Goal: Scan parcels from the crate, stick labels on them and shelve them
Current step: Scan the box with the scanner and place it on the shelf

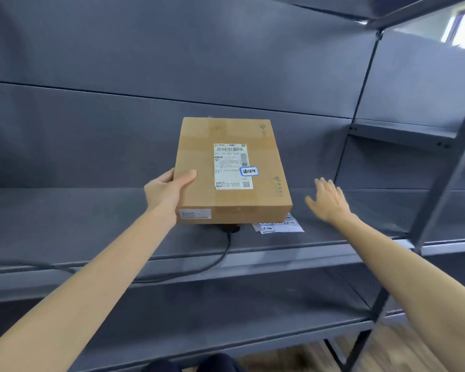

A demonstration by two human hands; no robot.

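Left hand (169,193) grips flat brown parcel (232,170) bearing white label (232,166).

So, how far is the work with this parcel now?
Labelling looks done: the cardboard parcel carries a blue-edged sticker on its shipping label. In hand: the left hand grips the parcel's left edge above the grey shelf, over a sticker sheet and a black cable; the right hand is open, apart. Left: setting it down. Whether it was scanned cannot be told.

One parcel (231,170), one label sheet (279,226), one black cable (220,257), two hands.
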